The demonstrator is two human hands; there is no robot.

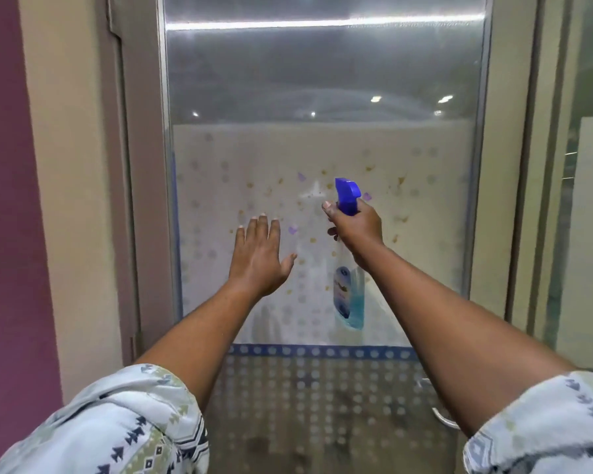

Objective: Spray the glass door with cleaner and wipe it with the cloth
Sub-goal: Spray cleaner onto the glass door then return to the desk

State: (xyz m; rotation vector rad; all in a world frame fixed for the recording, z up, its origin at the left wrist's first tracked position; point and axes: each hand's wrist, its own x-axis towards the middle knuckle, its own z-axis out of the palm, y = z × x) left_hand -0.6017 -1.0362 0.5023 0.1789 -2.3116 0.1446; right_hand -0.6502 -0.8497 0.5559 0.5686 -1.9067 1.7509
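Note:
The glass door fills the middle of the view, with a pale patterned film over its lower half. My right hand grips a clear spray bottle of blue cleaner by the neck, its blue nozzle pointing left at the glass. A small patch of spray shows on the glass just left of the nozzle. My left hand is open, fingers spread, flat against or just before the glass, left of the bottle. No cloth is in view.
A metal door handle sits low on the right, partly hidden by my right arm. The door frame runs down the left, beside a beige and purple wall. Another glass panel stands at the right.

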